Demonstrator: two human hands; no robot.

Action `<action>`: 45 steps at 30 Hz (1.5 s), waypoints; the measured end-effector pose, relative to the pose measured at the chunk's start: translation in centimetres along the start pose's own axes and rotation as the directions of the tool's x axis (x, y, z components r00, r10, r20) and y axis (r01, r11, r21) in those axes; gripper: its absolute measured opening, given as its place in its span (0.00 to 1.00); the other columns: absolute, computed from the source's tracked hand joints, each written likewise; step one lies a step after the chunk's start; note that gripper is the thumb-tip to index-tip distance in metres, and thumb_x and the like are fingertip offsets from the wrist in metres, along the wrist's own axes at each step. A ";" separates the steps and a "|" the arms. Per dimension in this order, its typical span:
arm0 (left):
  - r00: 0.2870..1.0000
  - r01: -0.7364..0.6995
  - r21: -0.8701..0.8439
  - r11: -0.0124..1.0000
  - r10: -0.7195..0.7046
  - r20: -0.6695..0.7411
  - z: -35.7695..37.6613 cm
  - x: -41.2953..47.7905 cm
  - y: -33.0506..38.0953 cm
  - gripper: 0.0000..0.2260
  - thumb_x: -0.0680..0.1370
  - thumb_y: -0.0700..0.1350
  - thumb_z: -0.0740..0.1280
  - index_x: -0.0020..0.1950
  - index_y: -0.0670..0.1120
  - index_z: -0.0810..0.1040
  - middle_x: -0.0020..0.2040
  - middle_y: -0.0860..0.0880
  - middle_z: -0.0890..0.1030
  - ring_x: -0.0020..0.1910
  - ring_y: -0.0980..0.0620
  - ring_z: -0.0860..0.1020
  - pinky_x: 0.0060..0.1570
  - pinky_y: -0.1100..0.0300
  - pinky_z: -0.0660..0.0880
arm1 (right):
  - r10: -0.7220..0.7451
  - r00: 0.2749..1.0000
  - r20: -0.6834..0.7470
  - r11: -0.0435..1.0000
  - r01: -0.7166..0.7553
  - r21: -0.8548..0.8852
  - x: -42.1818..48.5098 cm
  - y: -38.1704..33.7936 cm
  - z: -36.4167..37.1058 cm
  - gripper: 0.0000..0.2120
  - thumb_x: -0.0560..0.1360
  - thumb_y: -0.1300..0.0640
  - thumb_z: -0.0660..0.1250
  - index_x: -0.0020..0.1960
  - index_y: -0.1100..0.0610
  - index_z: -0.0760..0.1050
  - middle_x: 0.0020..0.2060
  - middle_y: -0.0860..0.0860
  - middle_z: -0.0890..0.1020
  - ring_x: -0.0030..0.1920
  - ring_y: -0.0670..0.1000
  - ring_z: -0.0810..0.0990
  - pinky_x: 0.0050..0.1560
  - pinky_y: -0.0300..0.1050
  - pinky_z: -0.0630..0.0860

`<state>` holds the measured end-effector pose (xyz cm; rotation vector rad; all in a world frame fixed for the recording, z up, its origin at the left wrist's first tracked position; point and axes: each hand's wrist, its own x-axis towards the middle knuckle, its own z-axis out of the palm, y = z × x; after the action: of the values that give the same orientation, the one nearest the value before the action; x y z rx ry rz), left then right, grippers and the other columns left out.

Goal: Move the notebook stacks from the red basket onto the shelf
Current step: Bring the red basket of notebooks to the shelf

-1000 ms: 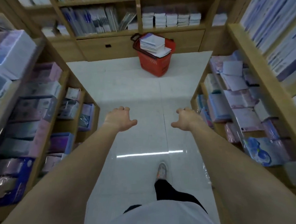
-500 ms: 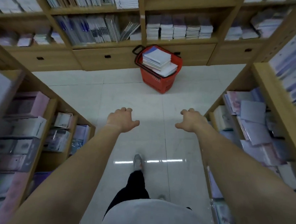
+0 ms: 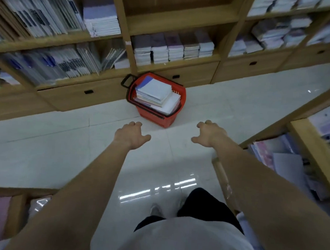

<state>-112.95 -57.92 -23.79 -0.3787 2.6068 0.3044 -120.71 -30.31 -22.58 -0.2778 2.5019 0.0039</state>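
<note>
Nearest, both bare forearms stretch out over the glossy pale floor tiles (image 3: 63,148). The left hand (image 3: 131,135) and right hand (image 3: 210,134) hang palm-down and well apart, thumbs turned inward, fingers loosely curled and slightly parted, holding nothing. Just ahead of the fingertips, in the gap between the two hands and untouched, stands the red basket (image 3: 155,117), a lattice-walled plastic tub with a black handle (image 3: 126,80) on its far side. The notebook stacks (image 3: 154,93) fill it: thin, flat, soft-covered books in white and pale blue, the top pile lying askew on a wider one and rising above the rim. The step in hand looks like the reach, and it calls for crouching, bringing the fingers down on both sides of the pile and sliding them under a modest slab with thumbs pressed on top, since the smooth covers look likely to slide and the skewed pile to fan out. Farthest from the fingers, behind the basket, the light wooden shelf (image 3: 175,61) carries a neat row of similar stacks above drawer fronts (image 3: 190,72) with dark pulls.
</note>
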 end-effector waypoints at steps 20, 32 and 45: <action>0.990 0.088 -0.135 0.987 -0.072 0.122 -15.6 40.4 15.8 0.38 0.76 0.65 0.64 0.80 0.48 0.61 0.78 0.45 0.65 0.73 0.43 0.69 0.69 0.44 0.69 | -0.016 0.999 0.038 0.999 0.014 0.053 37.1 11.8 -24.6 0.35 0.77 0.38 0.66 0.77 0.53 0.63 0.70 0.56 0.70 0.69 0.60 0.70 0.61 0.56 0.73; 0.986 0.116 -0.183 0.976 -0.090 0.142 -22.7 57.5 21.5 0.31 0.75 0.65 0.62 0.72 0.49 0.69 0.69 0.44 0.75 0.63 0.40 0.76 0.59 0.44 0.76 | -0.082 0.994 0.070 0.992 0.088 -0.090 56.2 15.4 -37.6 0.38 0.77 0.38 0.66 0.80 0.54 0.59 0.75 0.57 0.66 0.73 0.60 0.68 0.65 0.56 0.71; 0.829 0.546 -0.411 0.730 -0.541 0.141 -23.9 62.0 28.9 0.30 0.74 0.64 0.65 0.71 0.49 0.72 0.67 0.45 0.77 0.63 0.42 0.76 0.61 0.42 0.74 | -0.530 0.806 0.266 0.708 0.592 -0.384 73.1 14.0 -45.8 0.35 0.76 0.36 0.65 0.76 0.54 0.64 0.70 0.57 0.70 0.68 0.61 0.72 0.62 0.56 0.73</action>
<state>-184.74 -50.58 -29.72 -1.2664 2.2537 0.6759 -207.78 -34.12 -28.81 -1.1947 2.1476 0.3496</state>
